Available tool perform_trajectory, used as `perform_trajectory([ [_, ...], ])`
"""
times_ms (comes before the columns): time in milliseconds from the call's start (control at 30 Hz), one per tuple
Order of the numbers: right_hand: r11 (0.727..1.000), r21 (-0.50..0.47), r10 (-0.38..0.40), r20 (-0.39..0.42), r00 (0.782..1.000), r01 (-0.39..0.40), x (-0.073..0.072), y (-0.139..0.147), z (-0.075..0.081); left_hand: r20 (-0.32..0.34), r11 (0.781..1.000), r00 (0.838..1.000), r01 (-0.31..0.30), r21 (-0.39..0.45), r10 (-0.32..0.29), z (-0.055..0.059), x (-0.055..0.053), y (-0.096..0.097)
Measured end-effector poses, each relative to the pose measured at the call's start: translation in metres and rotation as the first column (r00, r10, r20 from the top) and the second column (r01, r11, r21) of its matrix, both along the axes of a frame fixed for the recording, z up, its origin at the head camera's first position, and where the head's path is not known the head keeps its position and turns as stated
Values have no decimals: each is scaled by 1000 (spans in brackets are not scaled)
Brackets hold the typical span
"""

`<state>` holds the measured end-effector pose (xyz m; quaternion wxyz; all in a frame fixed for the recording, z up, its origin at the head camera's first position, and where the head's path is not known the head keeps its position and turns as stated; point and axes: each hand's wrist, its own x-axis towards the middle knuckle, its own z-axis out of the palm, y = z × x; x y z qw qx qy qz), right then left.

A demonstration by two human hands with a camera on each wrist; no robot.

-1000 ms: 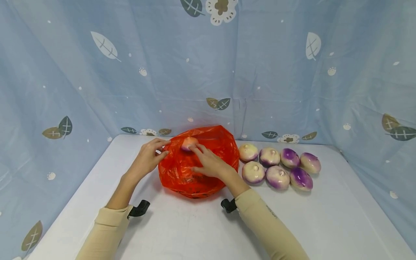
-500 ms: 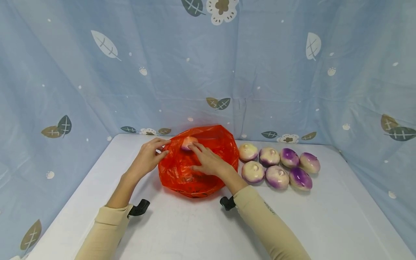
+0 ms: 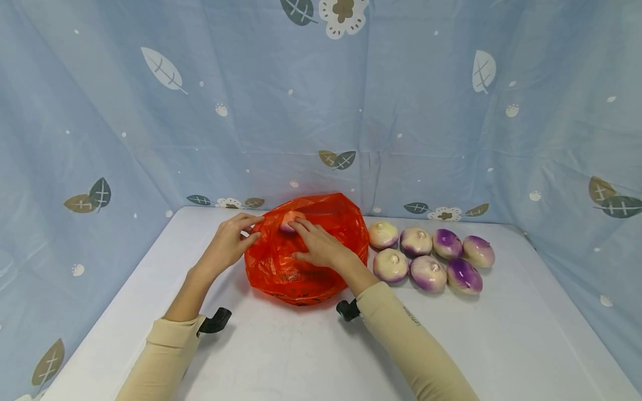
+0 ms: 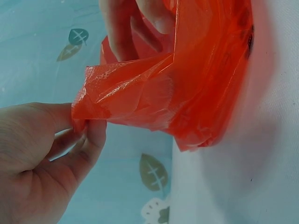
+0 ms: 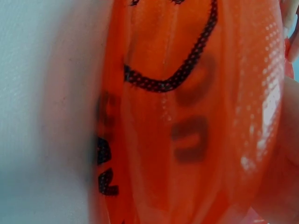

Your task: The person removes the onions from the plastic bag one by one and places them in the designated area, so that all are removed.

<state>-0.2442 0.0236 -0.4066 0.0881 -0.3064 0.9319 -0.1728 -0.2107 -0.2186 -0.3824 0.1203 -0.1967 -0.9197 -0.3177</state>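
A red plastic bag stands with its mouth spread wide in the head view. My left hand pinches the bag's left rim between thumb and fingers, plain in the left wrist view. Inside the mouth, towards the back left, lies a purple-and-white turnip. My right hand reaches in from the right, its fingertips at the turnip and its thumb apart from it. In the right wrist view the bag's printed side hides most of that hand.
Several glossy cream-and-purple turnips sit in two rows right of the bag, the nearest close to its edge. Beneath lies a white tabletop. A blue patterned curtain stands behind and at both sides.
My right hand has shifted very slightly left and away within the bag's mouth, now covering a little more of the turnip. The left hand keeps its hold on the rim.
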Motion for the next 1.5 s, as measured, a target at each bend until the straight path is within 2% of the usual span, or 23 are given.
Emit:
perform_trajectory([
  [367, 999, 15, -36, -68, 997, 37, -6, -6, 0, 8, 1000, 1000, 5, 7, -6, -1, 0, 1],
  [567, 996, 65, -49, -75, 996, 54, -11, -13, 3, 5, 1000, 1000, 7, 5, -8, -1, -1, 1],
  [833, 992, 108, -53, -78, 996, 61, -8, -20, 7, -1, 1000, 1000, 22, 5, -22, -2, -2, 1],
  [1000, 991, 109, -63, -124, 990, 76, -7, -20, 7, -2, 1000, 1000, 17, 4, -17, -1, -2, 0],
  [1200, 982, 157, -78, -185, 980, 108, -9, -19, 6, -3, 1000, 1000, 13, 7, -13, -2, -1, 0],
  [1500, 962, 236, -87, -198, 976, 133, -13, -17, 8, -6, 1000, 1000, 16, 11, -16, -4, -1, 0],
])
